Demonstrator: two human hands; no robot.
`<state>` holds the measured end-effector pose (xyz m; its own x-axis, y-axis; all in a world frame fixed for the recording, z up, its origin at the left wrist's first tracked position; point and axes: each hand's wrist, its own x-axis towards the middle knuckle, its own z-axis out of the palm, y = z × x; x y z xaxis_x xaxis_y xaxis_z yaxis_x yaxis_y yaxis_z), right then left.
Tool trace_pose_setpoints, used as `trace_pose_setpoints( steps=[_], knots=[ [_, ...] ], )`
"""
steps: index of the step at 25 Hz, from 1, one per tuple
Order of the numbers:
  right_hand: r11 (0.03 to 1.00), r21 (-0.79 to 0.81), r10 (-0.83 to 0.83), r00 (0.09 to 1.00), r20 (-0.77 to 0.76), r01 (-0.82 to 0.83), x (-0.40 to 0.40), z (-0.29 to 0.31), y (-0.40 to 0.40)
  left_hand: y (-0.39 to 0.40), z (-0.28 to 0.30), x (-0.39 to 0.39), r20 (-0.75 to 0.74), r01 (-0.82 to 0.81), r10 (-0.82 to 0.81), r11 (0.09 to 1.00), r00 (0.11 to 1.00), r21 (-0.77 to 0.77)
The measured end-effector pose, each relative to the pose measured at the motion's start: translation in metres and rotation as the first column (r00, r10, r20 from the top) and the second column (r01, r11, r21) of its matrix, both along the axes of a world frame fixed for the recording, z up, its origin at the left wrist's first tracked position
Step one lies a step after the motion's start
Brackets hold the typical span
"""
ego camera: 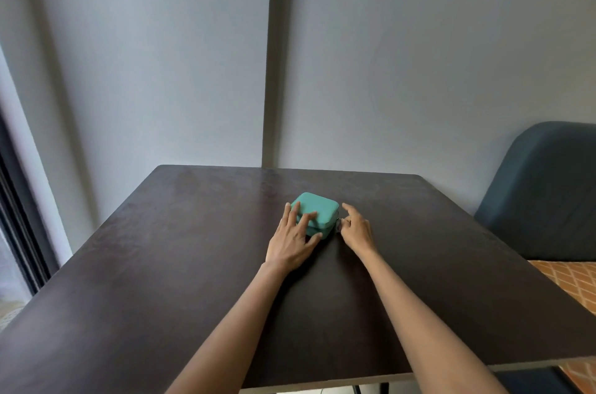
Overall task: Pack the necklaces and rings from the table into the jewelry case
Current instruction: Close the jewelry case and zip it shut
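A small teal jewelry case (322, 211) lies closed in the middle of the dark table (161, 264). My left hand (295, 237) rests on its near left side, fingers spread over the lid and thumb against the front edge. My right hand (354, 227) is at the case's right corner, thumb and a finger pinched on a small metal zipper pull (339, 225), the index finger stretched out. No necklaces or rings show on the table.
A blue upholstered chair back (545, 193) stands at the right of the table, with an orange patterned cushion (571, 280) below it. A grey wall runs behind the table. A dark window frame (19, 216) is at the far left.
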<state>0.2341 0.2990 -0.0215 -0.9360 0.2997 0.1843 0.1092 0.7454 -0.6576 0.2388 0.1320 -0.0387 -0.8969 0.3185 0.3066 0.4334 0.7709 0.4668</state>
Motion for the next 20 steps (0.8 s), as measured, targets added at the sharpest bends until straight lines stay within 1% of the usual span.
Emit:
trace_pose_setpoints(
  steps=[4,6,7,9,10,11,13,15,17,20],
  knots=[
    [0.993,0.069,0.083,0.99,0.117,-0.091,-0.021,0.005,0.01,0.002,0.001,-0.009,-0.002,-0.003,0.003,1.0,1.0,0.012],
    [0.993,0.066,0.089,0.987,0.135,-0.098,-0.021,0.004,0.012,0.002,0.003,-0.01,-0.067,-0.056,0.053,0.997,0.996,-0.048],
    [0.995,0.062,0.072,0.99,0.118,-0.08,-0.017,0.003,0.009,0.001,0.005,-0.01,-0.103,-0.103,0.095,0.992,0.99,-0.074],
    [0.997,0.068,0.019,0.998,0.053,-0.022,-0.005,-0.001,-0.005,-0.001,0.009,-0.007,-0.178,-0.177,0.168,0.984,0.97,-0.035],
    [0.997,0.078,-0.007,1.0,0.025,0.005,0.004,-0.002,-0.017,-0.002,0.011,-0.004,-0.242,-0.176,0.168,0.984,0.956,-0.012],
    [0.995,0.094,-0.026,1.0,-0.003,0.026,0.012,-0.002,-0.029,-0.001,0.012,-0.002,-0.323,-0.154,0.138,0.988,0.936,-0.026],
    [0.992,0.116,-0.042,0.998,-0.055,0.048,0.028,-0.004,-0.053,0.001,0.009,0.002,-0.437,-0.125,0.053,0.983,0.898,-0.138],
    [0.992,0.115,-0.033,0.995,-0.094,0.044,0.039,-0.006,-0.066,0.001,0.008,0.003,-0.466,-0.158,0.051,0.968,0.883,-0.195],
    [0.987,0.157,-0.018,0.994,-0.112,0.036,0.042,-0.004,-0.064,-0.001,0.008,0.001,-0.478,-0.196,0.072,0.957,0.875,-0.214],
    [0.965,0.262,-0.002,0.992,-0.124,0.034,0.038,0.001,-0.046,-0.003,0.011,0.001,-0.398,-0.154,0.047,0.958,0.916,-0.241]
  ],
)
